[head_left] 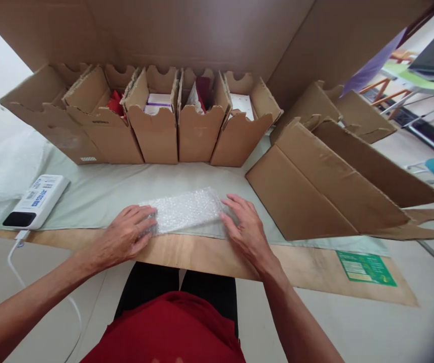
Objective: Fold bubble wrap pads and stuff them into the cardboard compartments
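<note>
A flat, oblong piece of bubble wrap [186,210] lies on the pale green cloth near the table's front edge. What may be inside it I cannot make out. My left hand [131,229] holds its left end, the fingers over the wrap and the thumb nearer the edge. At the right end, my right hand [245,227] has its fingers apart and curved, with the fingertips touching or very near the wrap's corner.
Several open cardboard bins [152,136] stand in a row behind, some holding small boxes and red items. An open cardboard box [315,186] leans at the right. A white power bank [41,201] with a cable sits left, beside more bubble wrap [8,166].
</note>
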`<state>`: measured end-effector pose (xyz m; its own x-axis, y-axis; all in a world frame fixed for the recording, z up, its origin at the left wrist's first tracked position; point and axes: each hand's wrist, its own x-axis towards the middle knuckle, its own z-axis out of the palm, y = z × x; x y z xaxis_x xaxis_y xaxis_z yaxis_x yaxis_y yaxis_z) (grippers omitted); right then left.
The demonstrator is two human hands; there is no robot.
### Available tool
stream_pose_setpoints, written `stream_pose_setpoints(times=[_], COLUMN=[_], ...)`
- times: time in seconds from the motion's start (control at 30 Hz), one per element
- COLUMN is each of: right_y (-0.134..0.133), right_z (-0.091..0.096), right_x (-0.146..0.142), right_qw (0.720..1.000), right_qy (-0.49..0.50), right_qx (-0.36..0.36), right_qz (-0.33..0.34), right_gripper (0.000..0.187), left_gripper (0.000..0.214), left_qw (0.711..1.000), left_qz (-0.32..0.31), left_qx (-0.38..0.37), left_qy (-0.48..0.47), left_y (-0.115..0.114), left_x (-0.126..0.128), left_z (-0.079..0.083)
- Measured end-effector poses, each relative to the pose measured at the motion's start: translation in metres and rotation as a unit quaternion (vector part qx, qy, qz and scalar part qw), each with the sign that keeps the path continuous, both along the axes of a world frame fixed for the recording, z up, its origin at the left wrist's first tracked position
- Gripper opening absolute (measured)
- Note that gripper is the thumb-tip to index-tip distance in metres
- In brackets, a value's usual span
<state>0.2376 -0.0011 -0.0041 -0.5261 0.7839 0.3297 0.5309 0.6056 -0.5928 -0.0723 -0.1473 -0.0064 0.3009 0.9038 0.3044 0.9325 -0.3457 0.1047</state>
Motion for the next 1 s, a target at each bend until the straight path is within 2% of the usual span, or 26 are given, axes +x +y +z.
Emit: stream_pose_setpoints(times=[0.07, 0.13, 0.27, 0.33, 0.43, 0.5, 0.53, 0.7, 0.77, 0.87, 1.0], right_y=[0.007, 0.005, -0.016, -0.025, -0.027, -0.021, -0.017, -0.002, -0.001, 0.001, 0.009], right_z=[-0.004, -0.009, -0.006, 0.000, 0.003, -0.001, -0.003, -0.006, -0.002, 0.001, -0.002], right_x=[0.000, 0.009, 0.021, 0.008, -0.021, -0.027, -0.022, 0.034, 0.042, 0.029, 0.009], right_qw=[0.994, 0.984, 0.983, 0.983, 0.972, 0.961, 0.960, 0.980, 0.979, 0.967, 0.963], right_qy=[-0.094, -0.156, -0.160, -0.153, -0.170, -0.185, -0.188, -0.153, -0.147, -0.164, -0.155], right_qx=[0.030, 0.049, 0.090, 0.099, 0.093, 0.083, 0.076, 0.072, 0.088, 0.108, 0.149], right_qz=[0.053, 0.073, 0.020, 0.037, 0.136, 0.190, 0.195, 0.105, 0.114, 0.165, 0.164], right_gripper=[0.031, 0.031, 0.037, 0.039, 0.042, 0.044, 0.044, 0.040, 0.043, 0.050, 0.031], left_gripper=[0.025, 0.023, 0.025, 0.032, 0.041, 0.046, 0.048, 0.047, 0.044, 0.036, 0.031], left_qw=[1.000, 1.000, 0.998, 0.998, 0.999, 0.998, 0.998, 1.000, 0.998, 0.997, 0.999], left_qz=[-0.005, 0.002, 0.017, 0.006, -0.027, -0.041, -0.042, 0.015, 0.030, 0.024, 0.007], left_qx=[0.000, 0.007, 0.024, 0.017, -0.019, -0.042, -0.047, -0.017, 0.005, 0.033, 0.049], left_qy=[-0.002, -0.013, -0.052, -0.058, -0.025, 0.004, 0.012, -0.017, -0.046, -0.061, -0.012], left_y=[-0.001, -0.001, 0.006, 0.016, 0.027, 0.025, 0.020, -0.015, -0.020, -0.018, -0.008], left_x=[0.000, 0.002, 0.025, 0.044, 0.064, 0.061, 0.054, 0.011, 0.006, 0.010, 0.013], left_z=[-0.002, -0.001, 0.003, 0.001, -0.008, -0.016, -0.019, -0.022, -0.022, -0.024, -0.025])
